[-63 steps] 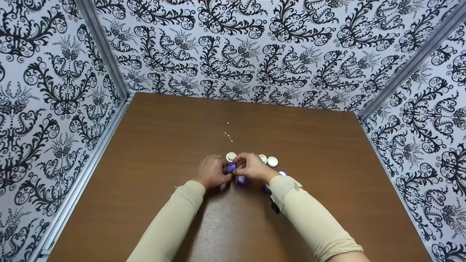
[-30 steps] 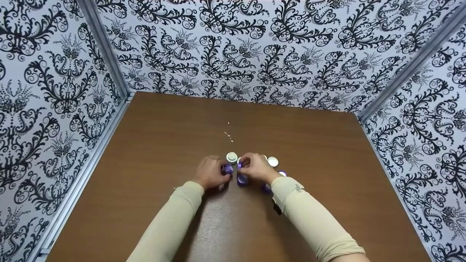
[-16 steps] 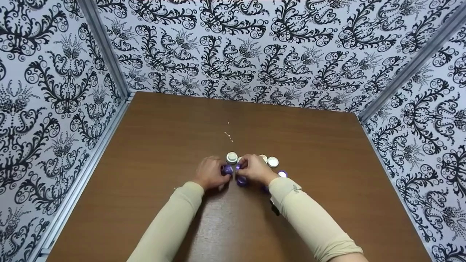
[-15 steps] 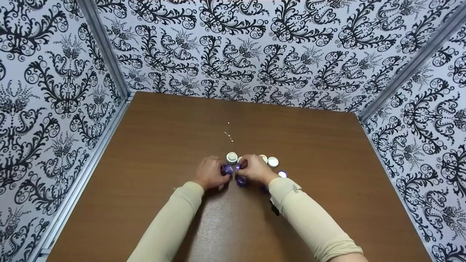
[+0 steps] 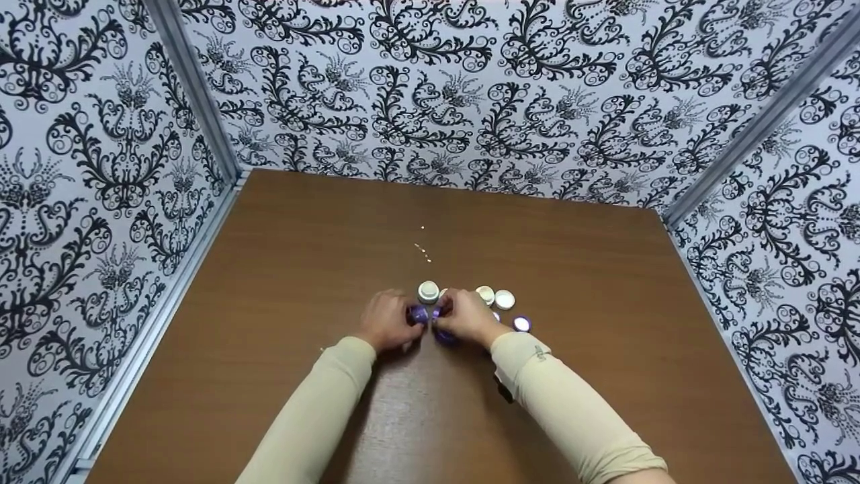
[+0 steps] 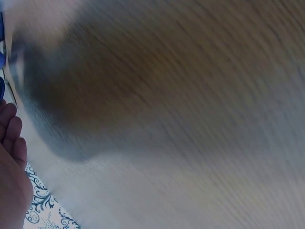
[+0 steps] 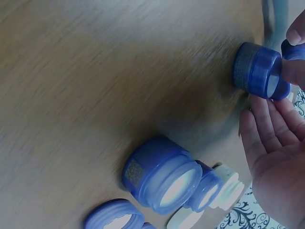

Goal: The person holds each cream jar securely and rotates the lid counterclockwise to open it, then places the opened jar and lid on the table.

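Observation:
In the head view my left hand [image 5: 390, 319] grips a small purple jar [image 5: 419, 314] on its side, mouth toward the right. My right hand [image 5: 467, 316] pinches a purple lid [image 5: 436, 313] just right of that jar, with a narrow gap between them. Below the right fingers, another purple jar [image 5: 444, 338] is partly hidden; the right wrist view has an open purple jar [image 7: 250, 69] near the right fingers [image 7: 264, 126]. Only part of the left hand [image 6: 12, 167] appears in the left wrist view, with blue edges [image 6: 2, 88] beside it.
A whitish jar [image 5: 428, 291] stands beyond the hands. To the right are another whitish jar [image 5: 485, 294], a white round piece [image 5: 504, 300] and a purple lid [image 5: 521, 324]. A larger open purple jar [image 7: 162, 176] stands beneath the right wrist. Patterned walls surround the wooden table [image 5: 322, 235].
Lid and jar, together about two seconds ago, came apart by one second ago. My right hand has since shifted slightly left and down, the lid nearing the jar. The left hand stays put.

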A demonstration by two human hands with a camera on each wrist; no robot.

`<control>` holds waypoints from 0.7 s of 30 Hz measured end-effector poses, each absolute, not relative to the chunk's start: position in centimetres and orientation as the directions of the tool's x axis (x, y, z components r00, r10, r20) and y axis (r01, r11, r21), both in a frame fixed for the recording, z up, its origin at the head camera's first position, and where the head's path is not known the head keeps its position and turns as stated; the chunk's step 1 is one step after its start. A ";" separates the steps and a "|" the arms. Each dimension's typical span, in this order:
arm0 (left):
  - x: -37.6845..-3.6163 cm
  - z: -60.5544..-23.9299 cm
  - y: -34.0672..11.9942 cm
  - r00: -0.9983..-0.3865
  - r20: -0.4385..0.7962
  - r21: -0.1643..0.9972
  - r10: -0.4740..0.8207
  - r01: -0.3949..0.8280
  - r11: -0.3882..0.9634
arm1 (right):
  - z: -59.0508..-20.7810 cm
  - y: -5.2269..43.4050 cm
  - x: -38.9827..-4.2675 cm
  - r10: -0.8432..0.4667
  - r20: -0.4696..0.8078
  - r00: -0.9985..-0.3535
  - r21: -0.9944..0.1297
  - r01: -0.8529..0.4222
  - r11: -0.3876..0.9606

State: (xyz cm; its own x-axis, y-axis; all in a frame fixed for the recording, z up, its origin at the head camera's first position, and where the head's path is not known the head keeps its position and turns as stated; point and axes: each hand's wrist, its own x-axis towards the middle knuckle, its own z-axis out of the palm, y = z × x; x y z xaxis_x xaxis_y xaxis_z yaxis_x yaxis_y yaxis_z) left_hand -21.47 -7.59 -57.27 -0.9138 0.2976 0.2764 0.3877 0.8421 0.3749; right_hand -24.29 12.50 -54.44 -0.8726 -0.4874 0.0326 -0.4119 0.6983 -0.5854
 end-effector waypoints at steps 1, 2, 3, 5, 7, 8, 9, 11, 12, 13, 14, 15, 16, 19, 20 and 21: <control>-21.5 -57.3 -7.6 -0.914 0.275 0.374 0.299 0.388 0.843 | -54.4 12.5 -24.3 -0.486 0.037 -0.873 -0.581 -0.414 0.701; -21.5 -57.3 -7.6 -0.913 0.276 0.373 0.300 0.389 0.842 | -54.4 12.4 -24.2 -0.486 0.043 -0.873 -0.579 -0.418 0.700; -21.4 -57.2 -7.6 -0.913 0.274 0.373 0.301 0.390 0.842 | -54.4 12.4 -24.2 -0.485 0.051 -0.873 -0.575 -0.423 0.701; -21.4 -57.2 -7.6 -0.915 0.269 0.380 0.300 0.387 0.840 | -54.5 12.4 -24.2 -0.474 0.058 -0.878 -0.560 -0.422 0.713; -21.3 -57.1 -7.6 -0.917 0.269 0.387 0.295 0.383 0.839 | -54.6 12.4 -24.2 -0.464 0.068 -0.883 -0.543 -0.423 0.726; -21.3 -57.0 -7.6 -0.918 0.270 0.389 0.291 0.381 0.839 | -54.6 12.4 -24.1 -0.457 0.070 -0.887 -0.536 -0.420 0.733; -21.3 -57.0 -7.6 -0.920 0.267 0.391 0.288 0.377 0.840 | -54.7 12.4 -24.1 -0.450 0.073 -0.890 -0.529 -0.417 0.739; -21.3 -57.0 -7.6 -0.921 0.263 0.388 0.288 0.374 0.842 | -54.7 12.4 -24.0 -0.435 0.074 -0.897 -0.518 -0.407 0.752; -21.3 -57.0 -7.6 -0.921 0.262 0.386 0.288 0.374 0.844 | -54.7 12.3 -24.0 -0.427 0.073 -0.901 -0.513 -0.401 0.759; -21.3 -57.0 -7.6 -0.921 0.262 0.383 0.289 0.373 0.845 | -54.7 12.3 -23.9 -0.420 0.074 -0.905 -0.508 -0.397 0.764; -21.3 -57.1 -7.6 -0.921 0.260 0.382 0.289 0.373 0.845 | -54.7 12.3 -23.8 -0.412 0.074 -0.908 -0.503 -0.391 0.771; -21.3 -57.1 -7.6 -0.921 0.258 0.382 0.290 0.373 0.845 | -54.6 12.2 -23.8 -0.403 0.074 -0.912 -0.497 -0.384 0.778; -21.3 -57.1 -7.6 -0.921 0.258 0.381 0.291 0.374 0.846 | -54.6 12.2 -23.7 -0.395 0.077 -0.916 -0.488 -0.380 0.786; -21.4 -57.2 -7.5 -0.921 0.258 0.377 0.293 0.375 0.847 | -54.5 12.1 -23.6 -0.376 0.080 -0.923 -0.465 -0.368 0.805; -21.4 -57.3 -7.5 -0.920 0.255 0.376 0.296 0.377 0.847 | -54.4 12.0 -23.5 -0.367 0.074 -0.927 -0.457 -0.359 0.814; -21.4 -57.3 -7.5 -0.919 0.256 0.373 0.300 0.380 0.846 | -54.4 12.0 -23.5 -0.359 0.069 -0.931 -0.451 -0.350 0.821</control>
State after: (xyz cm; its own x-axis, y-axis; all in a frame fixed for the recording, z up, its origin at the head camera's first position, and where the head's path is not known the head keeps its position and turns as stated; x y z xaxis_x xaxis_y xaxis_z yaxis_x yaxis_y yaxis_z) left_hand -21.38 -7.52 -57.26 -0.9190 0.2996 0.2562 0.3800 0.8463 0.3734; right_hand -23.48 11.99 -54.40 -0.9309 -0.3587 0.0690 -0.3498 0.8212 -0.4508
